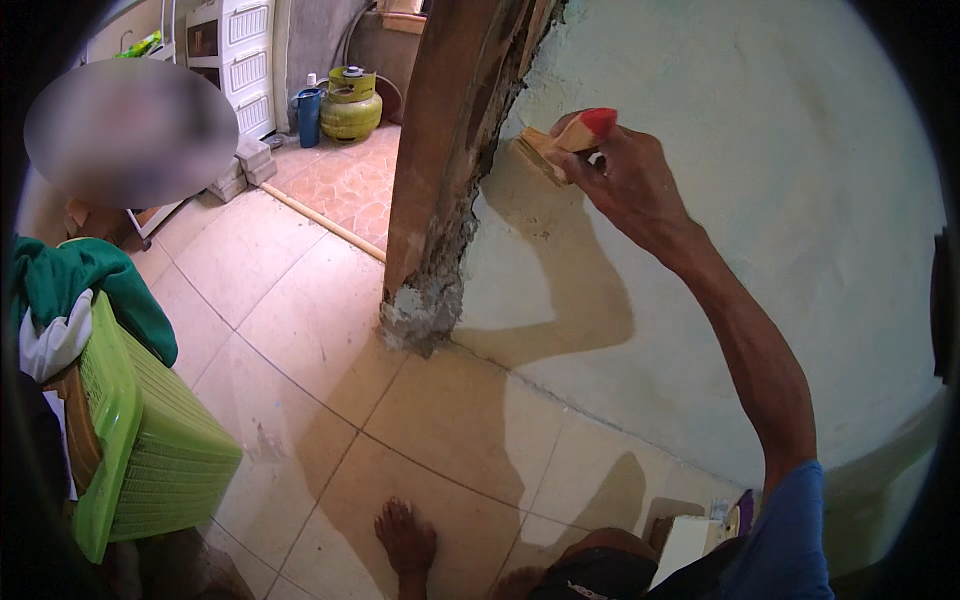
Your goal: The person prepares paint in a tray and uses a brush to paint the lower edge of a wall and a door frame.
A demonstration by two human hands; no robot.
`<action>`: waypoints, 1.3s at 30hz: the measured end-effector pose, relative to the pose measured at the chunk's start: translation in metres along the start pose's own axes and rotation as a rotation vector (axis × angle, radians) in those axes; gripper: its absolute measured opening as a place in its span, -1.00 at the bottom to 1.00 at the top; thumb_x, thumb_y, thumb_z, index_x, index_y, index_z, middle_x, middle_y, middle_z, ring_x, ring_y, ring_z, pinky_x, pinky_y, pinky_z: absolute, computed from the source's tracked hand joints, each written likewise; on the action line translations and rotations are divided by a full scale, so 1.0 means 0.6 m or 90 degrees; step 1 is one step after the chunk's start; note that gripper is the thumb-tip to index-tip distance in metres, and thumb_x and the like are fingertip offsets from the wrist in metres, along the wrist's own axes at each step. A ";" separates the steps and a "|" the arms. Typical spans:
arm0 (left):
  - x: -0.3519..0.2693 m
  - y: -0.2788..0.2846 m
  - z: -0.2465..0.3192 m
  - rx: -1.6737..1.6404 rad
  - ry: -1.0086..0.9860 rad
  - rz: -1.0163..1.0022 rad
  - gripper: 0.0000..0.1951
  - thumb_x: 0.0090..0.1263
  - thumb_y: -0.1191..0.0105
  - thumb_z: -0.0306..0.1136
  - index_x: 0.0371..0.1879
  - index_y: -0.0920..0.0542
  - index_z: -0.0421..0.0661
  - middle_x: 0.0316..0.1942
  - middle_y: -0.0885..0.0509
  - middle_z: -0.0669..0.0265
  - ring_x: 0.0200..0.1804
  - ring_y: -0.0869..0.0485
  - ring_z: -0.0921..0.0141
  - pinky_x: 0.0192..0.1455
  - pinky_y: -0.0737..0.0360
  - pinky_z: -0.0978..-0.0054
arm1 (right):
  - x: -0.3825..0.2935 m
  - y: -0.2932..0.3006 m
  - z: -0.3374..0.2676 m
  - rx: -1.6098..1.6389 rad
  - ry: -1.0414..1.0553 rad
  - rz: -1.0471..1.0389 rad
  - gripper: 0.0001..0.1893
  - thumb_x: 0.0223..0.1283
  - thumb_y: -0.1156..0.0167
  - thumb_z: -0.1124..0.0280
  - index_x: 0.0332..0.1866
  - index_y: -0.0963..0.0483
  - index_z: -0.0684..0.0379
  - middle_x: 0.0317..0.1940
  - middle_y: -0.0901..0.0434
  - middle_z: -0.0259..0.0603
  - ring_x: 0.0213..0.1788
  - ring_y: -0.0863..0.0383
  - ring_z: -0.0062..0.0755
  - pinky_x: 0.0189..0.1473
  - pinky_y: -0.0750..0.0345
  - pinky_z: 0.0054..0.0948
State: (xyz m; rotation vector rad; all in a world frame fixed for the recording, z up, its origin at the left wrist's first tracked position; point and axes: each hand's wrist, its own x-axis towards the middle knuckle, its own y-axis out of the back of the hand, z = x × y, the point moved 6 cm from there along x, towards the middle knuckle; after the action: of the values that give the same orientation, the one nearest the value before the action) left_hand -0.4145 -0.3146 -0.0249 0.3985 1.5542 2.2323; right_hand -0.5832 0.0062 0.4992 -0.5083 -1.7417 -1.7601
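My right hand [622, 172] grips a wooden-handled tool with a red-tipped handle [598, 122], which looks like a flat paintbrush. Its wide, flat end [541, 156] is at the pale green wall [712, 112], close to the rough, crumbling edge [469, 225] beside a brown wooden door post [442, 135]. The hand hides part of the tool, so whether it touches the wall is hard to tell. Low in the view, my left hand [406, 536] hangs above the tiled floor [300, 450], back up, fingers spread and holding nothing.
At left stands a green plastic basket [169, 450] with a green cloth [112, 281] over its rim. Past the doorway are a gas cylinder [351, 109], a blue tumbler [308, 118] and white drawers [247, 67]. A pale strip [322, 221] crosses the threshold. A white box [682, 547] sits lower right.
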 end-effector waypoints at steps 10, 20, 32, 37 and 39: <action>-0.001 0.014 0.002 -0.008 0.008 0.014 -0.33 0.14 -0.16 -0.15 0.23 -0.32 -0.17 0.36 -0.23 0.02 0.43 -0.15 0.07 0.45 -0.03 -0.08 | 0.014 0.027 -0.070 -0.394 0.343 0.189 -0.76 -0.02 -0.26 0.38 -0.17 -0.54 -0.02 -0.26 -0.49 -0.40 -0.27 -0.52 -0.44 -0.47 -0.49 -0.46; 0.002 0.005 0.001 -0.010 0.010 0.006 -0.35 0.12 -0.15 -0.15 0.21 -0.36 -0.17 0.34 -0.27 0.03 0.42 -0.18 0.06 0.45 -0.04 -0.07 | -0.073 -0.127 -0.072 -0.102 0.202 -0.086 -0.67 0.03 -0.17 0.40 -0.02 -0.46 0.10 -0.14 -0.50 -0.25 -0.13 -0.55 -0.24 -0.29 -0.63 -0.24; -0.006 -0.006 -0.009 -0.008 0.033 -0.004 -0.31 0.12 -0.16 -0.15 0.26 -0.32 -0.16 0.37 -0.25 0.02 0.45 -0.13 0.08 0.47 0.03 -0.05 | -0.055 -0.094 -0.075 -0.296 0.358 0.058 -0.75 -0.03 -0.17 0.33 -0.17 -0.51 0.04 -0.24 -0.48 -0.37 -0.12 -0.52 -0.35 -0.37 -0.52 -0.37; 0.000 0.007 0.010 -0.001 0.011 0.012 -0.32 0.14 -0.20 -0.15 0.23 -0.30 -0.22 0.35 -0.24 -0.03 0.45 -0.11 0.06 0.48 0.04 -0.04 | -0.107 -0.153 -0.080 -0.159 0.221 -0.160 -0.84 0.10 -0.13 0.37 -0.19 -0.49 0.02 -0.17 -0.51 -0.33 -0.05 -0.54 -0.31 -0.28 -0.62 -0.29; 0.001 0.029 0.013 -0.003 0.005 -0.025 -0.31 0.14 -0.19 -0.13 0.22 -0.31 -0.21 0.36 -0.23 -0.03 0.45 -0.10 0.07 0.48 0.05 -0.03 | -0.044 -0.087 -0.053 -0.117 0.067 -0.050 -0.84 0.15 -0.16 0.37 -0.15 -0.49 0.03 -0.20 -0.56 -0.32 -0.14 -0.58 -0.26 -0.32 -0.60 -0.27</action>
State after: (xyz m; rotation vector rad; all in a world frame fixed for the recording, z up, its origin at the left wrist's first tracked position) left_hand -0.4140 -0.3133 -0.0060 0.3546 1.5468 2.2101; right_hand -0.5931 -0.0237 0.4408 -0.4199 -1.5553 -1.9772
